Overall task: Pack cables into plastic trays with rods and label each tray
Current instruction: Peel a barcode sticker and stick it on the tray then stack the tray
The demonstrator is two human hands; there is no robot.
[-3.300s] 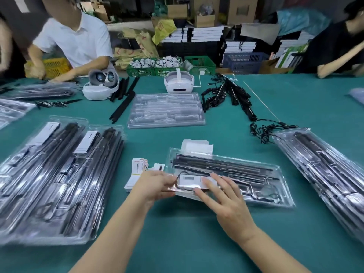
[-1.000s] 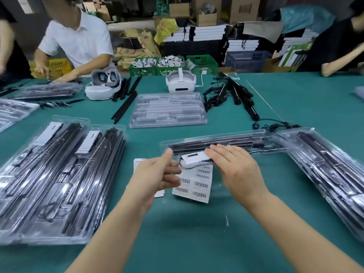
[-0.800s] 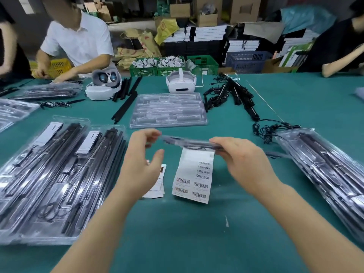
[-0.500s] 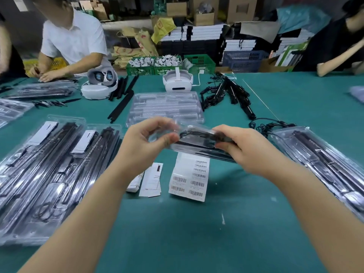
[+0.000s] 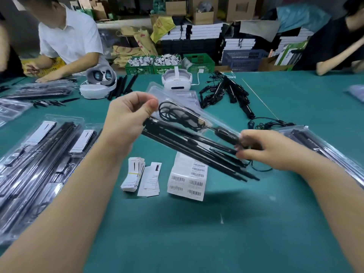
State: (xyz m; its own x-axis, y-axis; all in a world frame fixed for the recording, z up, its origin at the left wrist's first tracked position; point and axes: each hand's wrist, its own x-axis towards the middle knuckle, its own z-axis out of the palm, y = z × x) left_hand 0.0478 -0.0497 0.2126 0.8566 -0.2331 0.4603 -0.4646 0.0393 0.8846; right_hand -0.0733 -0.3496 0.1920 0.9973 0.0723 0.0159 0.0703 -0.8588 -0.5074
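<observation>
I hold a clear plastic tray (image 5: 199, 133) in the air above the green table, turned over and tilted down to the right. Black rods and a coiled black cable (image 5: 173, 115) show through it. My left hand (image 5: 128, 119) pinches its upper left end between thumb and fingers. My right hand (image 5: 269, 148) grips its lower right part, fingers curled round the edge. Below it lie a sheet of barcode labels (image 5: 187, 180) and a small stack of white cards (image 5: 134, 176).
Stacks of filled trays lie at the left (image 5: 39, 164) and right (image 5: 325, 148). Empty clear trays (image 5: 189, 97), two white headsets (image 5: 176, 81), loose black rods (image 5: 236, 95) and cables (image 5: 266, 124) sit further back. Other people work at the far left and far right.
The tray was lifted off the table with both hands, flipped over and tilted. The barcode sheet that lay under it now shows on the table.
</observation>
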